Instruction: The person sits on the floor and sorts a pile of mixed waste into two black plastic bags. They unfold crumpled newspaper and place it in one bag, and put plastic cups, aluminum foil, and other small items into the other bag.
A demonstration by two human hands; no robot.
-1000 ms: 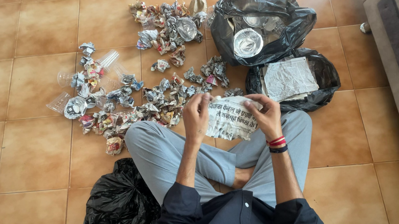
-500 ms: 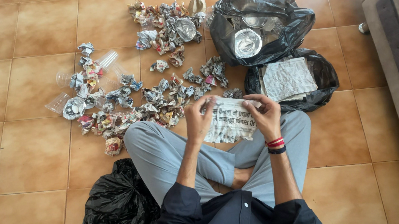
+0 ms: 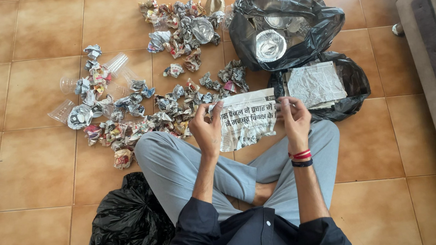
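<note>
**Both hands on one newspaper sheet, held flat over the lap**

Left hand (image 3: pixel 207 129) pinches the left edge of the sheet (image 3: pixel 246 118), fingers closed on it. Right hand (image 3: pixel 294 117) pinches the right edge, same closed grip. Sheet hangs between them, spread out, long axis running left-right, just above the knees.

Both hands are equally on it; neither is free.

Around it:
- Crumpled paper wads (image 3: pixel 165 113) scattered on the floor (image 3: pixel 8 169), far and left of the sheet, mixed with clear plastic cups (image 3: pixel 65 110).
- Open black bag (image 3: pixel 345 79) just right of the right hand, flattened paper (image 3: pixel 315 85) lying in it.
- Second black bag (image 3: pixel 283 22) farther off, foil dish (image 3: pixel 270 46) inside.
- Third black bag (image 3: pixel 126 238) near left, by the knee.

The flattened paper lies closer to the right hand than to the left.
</note>
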